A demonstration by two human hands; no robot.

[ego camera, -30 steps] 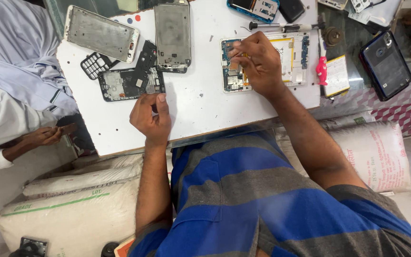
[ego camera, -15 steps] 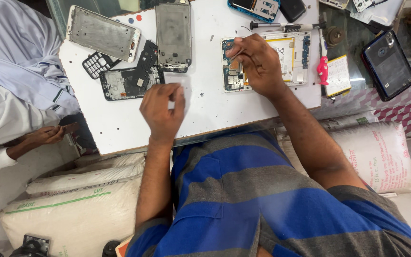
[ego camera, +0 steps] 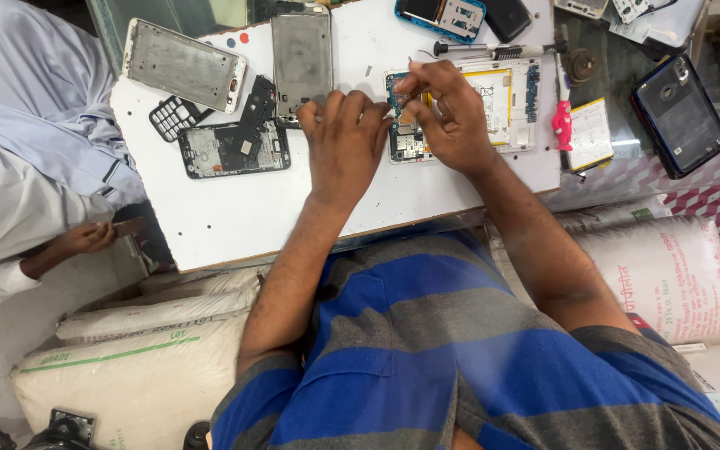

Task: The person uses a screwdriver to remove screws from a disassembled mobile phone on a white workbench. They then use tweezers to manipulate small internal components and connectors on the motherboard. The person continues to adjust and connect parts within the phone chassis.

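Note:
An opened phone (ego camera: 502, 104) with a yellow battery and a bare circuit board lies on the white work board (ego camera: 210, 217). My right hand (ego camera: 452, 117) rests on the phone's left part, with thumb and forefinger pinched together at the top of the circuit board. My left hand (ego camera: 345, 137) lies palm down on the board just left of the phone. Its fingers are curled and the tips are at the phone's edge. What is under these fingers is hidden.
Two silver phone frames (ego camera: 181, 62) (ego camera: 302, 54), a black inner frame (ego camera: 235, 146) and a keypad (ego camera: 175, 117) lie at the left. A screwdriver (ego camera: 502, 50), a pink tool (ego camera: 562, 125) and a dark phone (ego camera: 678, 112) are at the right. Another person's hand (ego camera: 85, 237) is at the far left.
My left hand has moved from the board's near edge up and to the right, to the phone's left side. My right hand has stayed on the phone.

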